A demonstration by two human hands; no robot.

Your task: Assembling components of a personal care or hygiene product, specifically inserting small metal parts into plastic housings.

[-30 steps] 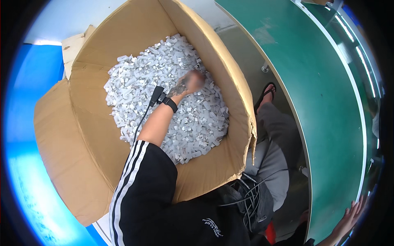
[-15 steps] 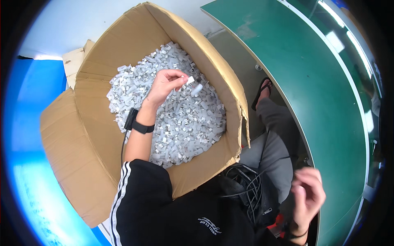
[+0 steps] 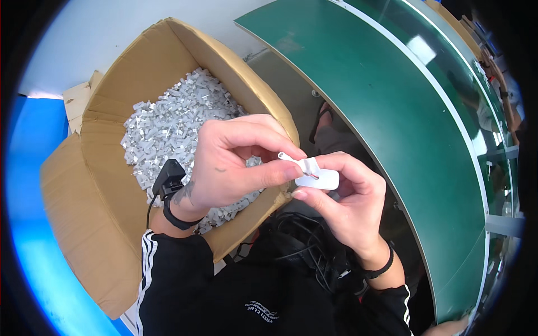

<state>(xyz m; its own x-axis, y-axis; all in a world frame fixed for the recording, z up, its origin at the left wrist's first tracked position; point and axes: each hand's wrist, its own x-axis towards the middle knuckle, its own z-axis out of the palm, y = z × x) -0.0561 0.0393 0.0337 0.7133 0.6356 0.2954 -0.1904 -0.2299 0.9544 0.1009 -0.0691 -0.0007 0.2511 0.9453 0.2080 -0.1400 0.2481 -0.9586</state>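
Observation:
A small white plastic part (image 3: 314,173) is held in front of my chest between both hands. My left hand (image 3: 235,162) pinches its left end with thumb and forefinger; a black wrist strap with a small black device (image 3: 168,179) sits on that wrist. My right hand (image 3: 347,201) grips the part from the right and below, with a black band on its wrist. Behind the hands stands an open cardboard box (image 3: 101,134) filled with several similar small white parts (image 3: 174,123).
A long curved green conveyor belt (image 3: 392,112) runs along the right side. Black cables (image 3: 308,246) lie in my lap. The floor to the left is blue (image 3: 28,168); a pale wall rises beyond the box. A foot in a sandal (image 3: 325,115) shows under the belt.
My left hand has lifted out of the box with a white part and come toward my chest. My right hand has risen from the lower right and taken hold of the same part.

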